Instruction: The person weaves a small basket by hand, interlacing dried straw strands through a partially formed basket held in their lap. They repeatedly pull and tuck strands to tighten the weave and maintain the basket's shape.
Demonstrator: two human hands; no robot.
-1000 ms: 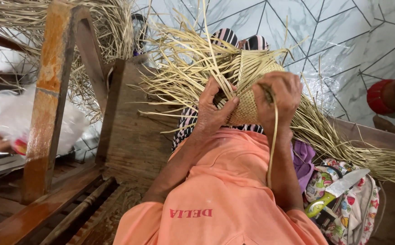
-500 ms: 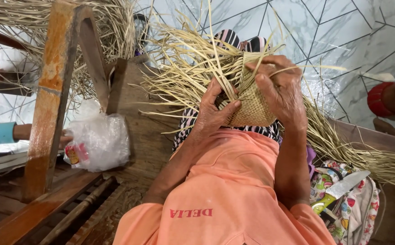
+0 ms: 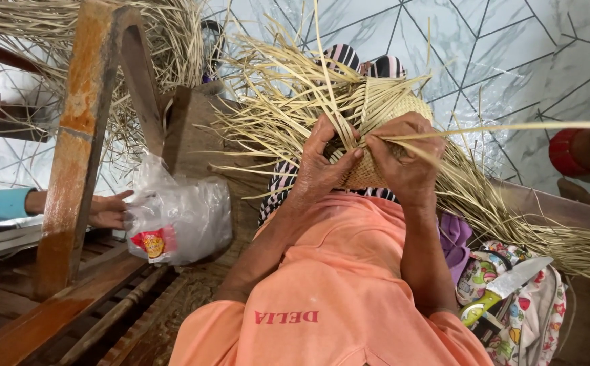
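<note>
Woven straw piece (image 3: 376, 146) is sitting on the lap, loose strips fanning up and left, one long strip running right. Left hand (image 3: 319, 166) and right hand (image 3: 407, 159) are both pinching strips against it. Wooden post (image 3: 75, 149) is crowding the left; since earlier, another person's hand (image 3: 109, 210) is pushing a plastic bag (image 3: 180, 217) closer.

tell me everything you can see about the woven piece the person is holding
The woven piece is pale, straw-coloured, made of flat dry strips plaited tightly into a small rounded patch. Many loose strips fan out unwoven from its edges, up and to both sides. It is held upright above the lap, in front of the orange shirt. The left hand grips its left side and the right hand covers its right side, fingers pinching one long strip.
</note>
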